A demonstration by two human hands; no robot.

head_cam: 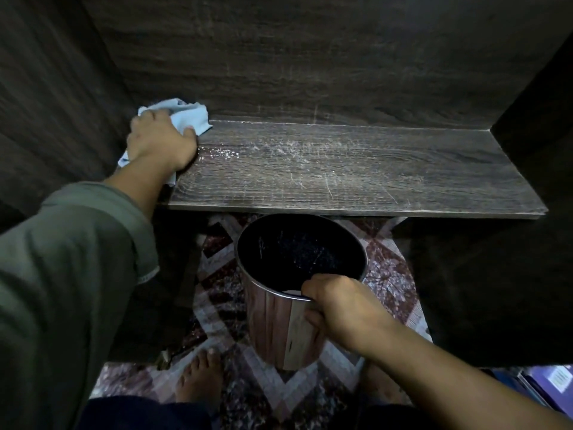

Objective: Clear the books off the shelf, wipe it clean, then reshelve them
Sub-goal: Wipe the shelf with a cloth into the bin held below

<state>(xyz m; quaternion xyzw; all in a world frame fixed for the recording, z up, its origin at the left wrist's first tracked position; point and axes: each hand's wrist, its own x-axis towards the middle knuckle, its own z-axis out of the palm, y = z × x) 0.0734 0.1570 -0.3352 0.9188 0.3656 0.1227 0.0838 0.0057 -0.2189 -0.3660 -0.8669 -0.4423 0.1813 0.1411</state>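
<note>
A dark wood-grain shelf [356, 178] runs across the middle of the view, bare of books and streaked with pale dust. My left hand [161, 141] presses a light blue cloth [189, 116] onto the shelf's far left corner, its fingers curled over the cloth. My right hand [338, 308] grips the rim of a round wood-patterned bin [279, 324] with a black inside, held just below the shelf's front edge. Some books [545, 383] lie at the bottom right, mostly cut off by the frame.
Dark side panels [55, 97] and a back panel [310, 57] box in the shelf. Below is a patterned red and white floor [217, 274]. My bare foot [201, 377] stands near the bin's base.
</note>
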